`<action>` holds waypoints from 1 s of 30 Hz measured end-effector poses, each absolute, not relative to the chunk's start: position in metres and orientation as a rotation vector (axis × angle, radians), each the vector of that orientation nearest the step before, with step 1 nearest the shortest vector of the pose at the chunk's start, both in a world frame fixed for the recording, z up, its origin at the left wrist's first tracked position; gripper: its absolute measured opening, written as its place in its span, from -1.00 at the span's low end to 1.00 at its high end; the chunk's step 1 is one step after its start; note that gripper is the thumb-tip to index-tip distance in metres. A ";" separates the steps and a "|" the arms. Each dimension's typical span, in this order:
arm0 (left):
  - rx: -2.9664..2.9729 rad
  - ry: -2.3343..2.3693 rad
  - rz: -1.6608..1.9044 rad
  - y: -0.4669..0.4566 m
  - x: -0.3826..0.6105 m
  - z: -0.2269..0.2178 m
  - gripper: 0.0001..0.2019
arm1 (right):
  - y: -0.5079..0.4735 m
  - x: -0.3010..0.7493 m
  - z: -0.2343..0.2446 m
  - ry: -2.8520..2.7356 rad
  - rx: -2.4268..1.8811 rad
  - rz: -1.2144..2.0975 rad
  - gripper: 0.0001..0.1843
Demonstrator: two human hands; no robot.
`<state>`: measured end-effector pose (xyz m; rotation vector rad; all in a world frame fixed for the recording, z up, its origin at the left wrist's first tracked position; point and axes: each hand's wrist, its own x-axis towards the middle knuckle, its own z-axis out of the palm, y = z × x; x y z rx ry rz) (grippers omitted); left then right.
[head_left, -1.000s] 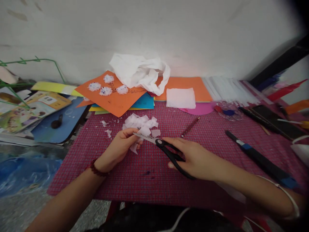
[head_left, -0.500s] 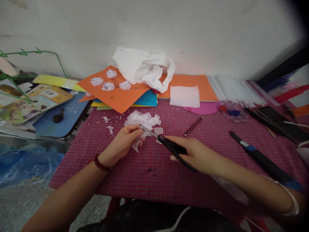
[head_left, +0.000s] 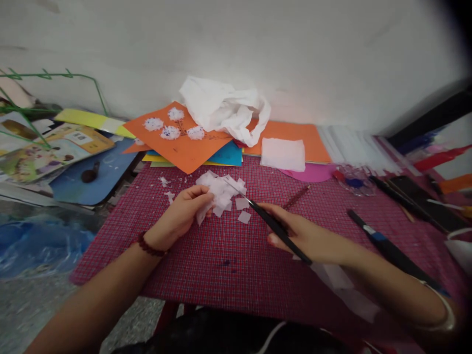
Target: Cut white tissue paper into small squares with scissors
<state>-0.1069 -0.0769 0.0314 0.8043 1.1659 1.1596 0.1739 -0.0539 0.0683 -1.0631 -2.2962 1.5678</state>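
My left hand [head_left: 191, 204] pinches a small piece of white tissue paper [head_left: 201, 216], partly hidden by the fingers, at the left side of a pile of cut paper pieces [head_left: 223, 192]. In my right hand [head_left: 295, 231] is a pair of black-handled scissors [head_left: 271, 221]. Its blades point up and left over the pile, apart from my left fingers, and look nearly together. Two loose paper squares [head_left: 244, 217] lie just right of the pile on the red checked tablecloth [head_left: 206, 275].
Behind the pile are an orange sheet with white paper flowers [head_left: 191, 155], a white plastic bag [head_left: 224, 105] and a stack of tissue [head_left: 283, 154]. To the right lie a pencil [head_left: 298, 196] and a black glue gun [head_left: 398, 253]. Books [head_left: 59, 147] sit at left.
The scissors have moved right, away from my left fingers, and turned edge-on. My left hand has shifted slightly left with the paper. Another cut square now lies beside the pile.
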 end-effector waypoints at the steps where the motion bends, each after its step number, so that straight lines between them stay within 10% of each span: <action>1: 0.785 1.148 1.212 -0.077 -0.107 0.033 -0.83 | -0.053 0.175 0.072 -2.300 -1.056 1.589 -0.13; 22: 0.791 1.202 1.093 -0.077 -0.102 0.033 -0.85 | -0.043 0.154 0.072 -2.295 -0.950 1.843 -0.25; 30: 0.683 1.133 1.271 -0.074 -0.105 0.031 -0.84 | -0.049 0.170 0.049 -1.328 -0.955 2.484 -0.38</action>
